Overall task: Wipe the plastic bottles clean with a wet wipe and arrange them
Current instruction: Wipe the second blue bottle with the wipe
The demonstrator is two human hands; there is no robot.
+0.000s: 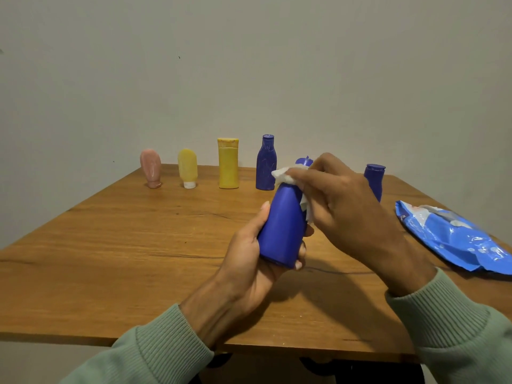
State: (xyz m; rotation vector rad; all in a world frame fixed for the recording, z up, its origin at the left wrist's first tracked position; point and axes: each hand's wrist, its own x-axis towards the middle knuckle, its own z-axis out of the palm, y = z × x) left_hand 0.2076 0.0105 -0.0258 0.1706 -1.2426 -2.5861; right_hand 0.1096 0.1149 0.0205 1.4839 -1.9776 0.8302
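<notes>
Head view.

1. My left hand grips the blue bottle around its lower body. The thumb lies along the left side and the fingers curl round the right side and base. The bottle is held above the table, near the middle, tilted slightly with its top toward the far side.
2. My right hand pinches a white wet wipe and presses it against the bottle's neck and right shoulder. The fingers are curled over the wipe.
3. A blue cap shows just behind the wipe. I cannot tell whether it belongs to the held bottle.
4. Four bottles stand in a row along the far edge, spaced apart. From left to right: pink bottle on its cap, pale yellow bottle on its white cap, yellow bottle upright, dark blue bottle upright.
5. Another upright bottle, the right-hand blue bottle, stands farther right, partly hidden behind my right hand.
6. A blue wipe pack lies flat at the table's right edge.
7. Both my sleeves are pale green.
</notes>
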